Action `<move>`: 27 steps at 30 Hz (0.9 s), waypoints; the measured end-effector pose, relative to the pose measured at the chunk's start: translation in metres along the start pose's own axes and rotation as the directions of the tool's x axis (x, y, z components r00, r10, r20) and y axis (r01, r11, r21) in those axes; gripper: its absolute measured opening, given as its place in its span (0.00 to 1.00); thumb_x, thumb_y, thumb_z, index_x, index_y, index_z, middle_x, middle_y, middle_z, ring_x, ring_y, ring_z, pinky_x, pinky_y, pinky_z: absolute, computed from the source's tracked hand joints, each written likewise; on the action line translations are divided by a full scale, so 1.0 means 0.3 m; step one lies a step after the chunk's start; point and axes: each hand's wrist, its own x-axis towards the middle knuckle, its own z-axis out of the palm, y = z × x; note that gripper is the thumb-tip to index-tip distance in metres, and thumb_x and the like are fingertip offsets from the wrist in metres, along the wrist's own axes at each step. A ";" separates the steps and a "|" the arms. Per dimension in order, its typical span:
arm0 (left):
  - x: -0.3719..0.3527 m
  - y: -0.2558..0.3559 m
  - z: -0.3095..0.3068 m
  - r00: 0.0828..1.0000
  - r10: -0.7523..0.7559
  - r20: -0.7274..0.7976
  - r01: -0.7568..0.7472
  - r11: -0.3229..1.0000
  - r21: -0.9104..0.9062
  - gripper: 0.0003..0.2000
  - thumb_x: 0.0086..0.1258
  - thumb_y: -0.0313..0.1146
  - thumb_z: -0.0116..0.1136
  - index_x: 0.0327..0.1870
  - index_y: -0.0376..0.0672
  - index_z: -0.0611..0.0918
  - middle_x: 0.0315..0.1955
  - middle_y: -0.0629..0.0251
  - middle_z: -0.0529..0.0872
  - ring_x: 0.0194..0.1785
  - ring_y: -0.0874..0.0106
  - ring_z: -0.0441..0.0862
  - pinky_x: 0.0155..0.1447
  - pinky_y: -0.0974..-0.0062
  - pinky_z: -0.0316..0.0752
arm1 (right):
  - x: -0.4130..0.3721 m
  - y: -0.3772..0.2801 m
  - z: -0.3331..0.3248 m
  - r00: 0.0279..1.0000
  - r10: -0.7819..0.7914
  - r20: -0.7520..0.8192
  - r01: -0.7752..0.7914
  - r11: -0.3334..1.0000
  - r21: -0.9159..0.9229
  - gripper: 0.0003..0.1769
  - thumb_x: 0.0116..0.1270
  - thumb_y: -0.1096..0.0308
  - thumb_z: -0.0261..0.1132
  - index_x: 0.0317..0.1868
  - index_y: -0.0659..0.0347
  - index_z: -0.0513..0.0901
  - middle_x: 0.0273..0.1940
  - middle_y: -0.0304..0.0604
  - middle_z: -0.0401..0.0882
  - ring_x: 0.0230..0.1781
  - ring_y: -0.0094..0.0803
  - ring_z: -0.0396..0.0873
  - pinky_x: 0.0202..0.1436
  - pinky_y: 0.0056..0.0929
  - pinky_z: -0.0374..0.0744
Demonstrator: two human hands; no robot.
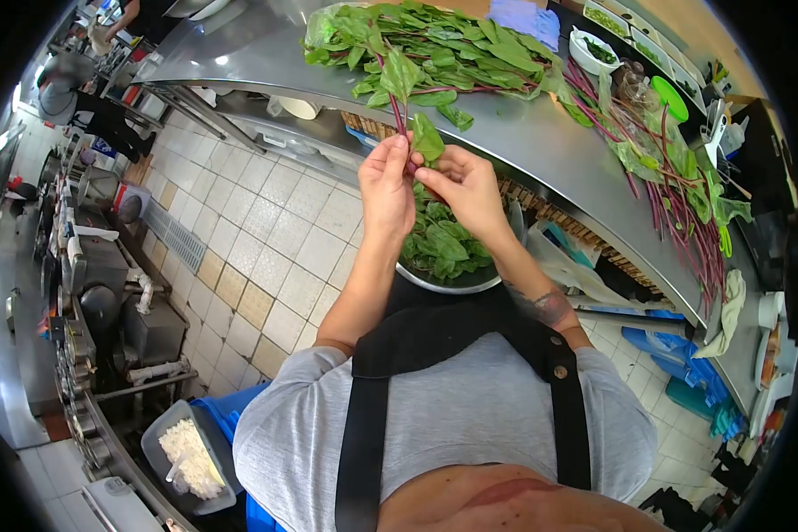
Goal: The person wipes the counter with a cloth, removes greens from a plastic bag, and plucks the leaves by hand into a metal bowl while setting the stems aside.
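We pinch a leafy stem [401, 78] in the nearly closed fingers of our left hand [387, 184] and right hand [466, 186], its tip toward twelve o'clock; a bowl [452, 286] sits at six.

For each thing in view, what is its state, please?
Leafy stem, held upright
Left hand, closed on the leafy stem
Right hand, closed on the leafy stem
Leaf pile, spread on the counter
Stem bundle, lying on the counter
Metal bowl, open, holding leaves
White bowl, open, holding greens
Grey tub, uncovered, partly filled
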 end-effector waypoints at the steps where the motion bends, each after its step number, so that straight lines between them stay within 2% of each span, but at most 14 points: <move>1: 0.002 0.005 0.009 0.999 0.021 -0.027 -0.020 1.000 0.019 0.09 0.75 0.33 0.57 0.46 0.36 0.81 0.29 0.70 0.83 0.31 0.80 0.78 0.37 0.83 0.74 | -0.002 0.040 0.005 0.997 -0.040 -0.071 0.045 0.997 0.061 0.14 0.63 0.74 0.71 0.48 0.68 0.82 0.34 0.38 0.84 0.34 0.17 0.79 0.39 0.18 0.77; 3: 0.012 0.011 0.006 0.995 0.051 -0.080 -0.049 0.998 0.029 0.09 0.75 0.32 0.57 0.46 0.36 0.81 0.29 0.69 0.83 0.31 0.79 0.78 0.37 0.81 0.74 | -0.015 0.066 0.012 0.981 -0.069 -0.180 0.099 0.981 0.166 0.07 0.61 0.81 0.69 0.40 0.68 0.82 0.35 0.39 0.84 0.34 0.19 0.79 0.40 0.19 0.77; 7: 0.079 0.029 -0.093 0.984 0.141 -0.111 -0.147 0.988 -0.050 0.07 0.75 0.32 0.57 0.43 0.36 0.81 0.28 0.67 0.83 0.29 0.77 0.79 0.36 0.79 0.76 | -0.091 0.057 0.009 0.933 -0.321 -0.164 0.340 0.935 0.104 0.08 0.56 0.89 0.64 0.36 0.71 0.82 0.36 0.43 0.84 0.39 0.24 0.81 0.45 0.23 0.78; 9: 0.129 0.078 -0.152 0.963 0.242 -0.114 -0.253 0.963 -0.095 0.06 0.74 0.31 0.58 0.41 0.36 0.80 0.27 0.66 0.83 0.28 0.77 0.79 0.35 0.78 0.77 | -0.127 0.050 -0.021 0.904 -0.409 -0.124 0.418 0.907 0.055 0.08 0.56 0.89 0.64 0.36 0.71 0.82 0.37 0.42 0.84 0.40 0.25 0.81 0.46 0.23 0.78; 10: 0.136 0.090 -0.156 0.965 0.230 -0.124 -0.237 0.970 -0.049 0.06 0.74 0.31 0.58 0.41 0.37 0.80 0.27 0.66 0.83 0.28 0.77 0.79 0.34 0.78 0.77 | -0.135 0.046 -0.040 0.885 -0.454 -0.101 0.459 0.888 0.031 0.08 0.56 0.89 0.64 0.36 0.71 0.82 0.37 0.42 0.84 0.40 0.25 0.81 0.47 0.24 0.78; 12: 0.121 0.145 -0.100 0.969 0.203 -0.145 -0.198 0.979 0.042 0.06 0.74 0.30 0.58 0.42 0.37 0.80 0.27 0.66 0.83 0.27 0.78 0.78 0.33 0.78 0.76 | -0.128 0.016 -0.047 0.951 -0.308 -0.033 0.309 0.951 0.029 0.11 0.62 0.84 0.64 0.46 0.70 0.80 0.40 0.40 0.81 0.41 0.23 0.79 0.47 0.22 0.77; 14: 0.081 0.113 -0.069 0.982 0.171 -0.076 -0.161 0.980 0.118 0.05 0.73 0.30 0.60 0.42 0.37 0.82 0.28 0.67 0.84 0.28 0.79 0.77 0.32 0.81 0.73 | -0.097 -0.048 -0.027 0.995 -0.091 -0.030 0.093 0.994 0.064 0.14 0.67 0.79 0.63 0.52 0.69 0.77 0.39 0.39 0.79 0.39 0.22 0.77 0.43 0.21 0.76; 15: 0.058 0.090 -0.055 0.985 0.172 -0.030 -0.165 0.973 0.159 0.05 0.72 0.29 0.60 0.42 0.37 0.82 0.28 0.68 0.84 0.28 0.80 0.77 0.32 0.81 0.73 | -0.073 -0.028 -0.037 0.996 -0.068 0.051 0.062 0.991 0.116 0.19 0.70 0.73 0.63 0.59 0.67 0.73 0.39 0.36 0.78 0.36 0.19 0.74 0.40 0.18 0.73; 18: -0.014 0.028 -0.029 0.987 0.114 0.116 -0.143 0.947 0.287 0.05 0.70 0.25 0.61 0.43 0.34 0.82 0.31 0.68 0.84 0.31 0.80 0.79 0.36 0.82 0.74 | -0.026 -0.013 -0.038 0.997 -0.052 0.063 0.030 0.950 0.312 0.21 0.66 0.75 0.66 0.58 0.69 0.73 0.44 0.37 0.80 0.43 0.18 0.77 0.47 0.19 0.76; 22: -0.057 -0.019 -0.013 0.992 0.079 0.097 -0.104 0.950 0.294 0.06 0.71 0.26 0.62 0.43 0.34 0.84 0.29 0.69 0.85 0.29 0.82 0.77 0.35 0.84 0.73 | -0.006 -0.041 -0.011 0.998 -0.018 -0.060 0.032 0.969 0.244 0.13 0.62 0.77 0.69 0.46 0.67 0.79 0.38 0.37 0.82 0.38 0.20 0.79 0.44 0.22 0.77; 23: -0.052 -0.019 -0.017 0.994 0.080 0.069 -0.097 0.954 0.284 0.06 0.71 0.27 0.61 0.43 0.34 0.84 0.29 0.69 0.85 0.29 0.82 0.77 0.35 0.84 0.73 | -0.013 -0.033 -0.010 0.983 -0.146 -0.109 0.154 0.985 0.072 0.12 0.60 0.78 0.70 0.43 0.66 0.80 0.37 0.39 0.82 0.38 0.23 0.80 0.43 0.23 0.78; 25: -0.042 -0.013 -0.021 0.996 0.077 0.035 -0.083 0.957 0.277 0.07 0.72 0.28 0.61 0.43 0.34 0.84 0.29 0.68 0.85 0.29 0.82 0.77 0.36 0.84 0.73 | -0.046 -0.010 -0.010 0.904 -0.409 -0.129 0.361 0.888 -0.283 0.10 0.55 0.79 0.71 0.38 0.64 0.82 0.35 0.41 0.83 0.37 0.29 0.82 0.42 0.26 0.79; 26: -0.036 -0.006 -0.025 0.997 0.070 0.030 -0.076 0.956 0.282 0.07 0.72 0.28 0.60 0.44 0.34 0.84 0.29 0.68 0.85 0.29 0.82 0.77 0.36 0.84 0.74 | -0.059 -0.015 -0.012 0.786 -0.618 -0.009 0.553 0.710 -0.435 0.12 0.48 0.80 0.73 0.36 0.64 0.83 0.36 0.44 0.83 0.37 0.38 0.83 0.41 0.30 0.80; 27: -0.026 0.002 -0.029 0.998 0.064 0.026 -0.069 0.956 0.287 0.08 0.72 0.29 0.60 0.44 0.34 0.84 0.30 0.68 0.85 0.30 0.81 0.77 0.37 0.84 0.74 | -0.082 -0.003 -0.015 0.719 -0.689 0.093 0.650 0.618 -0.442 0.13 0.47 0.79 0.73 0.36 0.64 0.83 0.36 0.45 0.83 0.36 0.40 0.83 0.41 0.31 0.80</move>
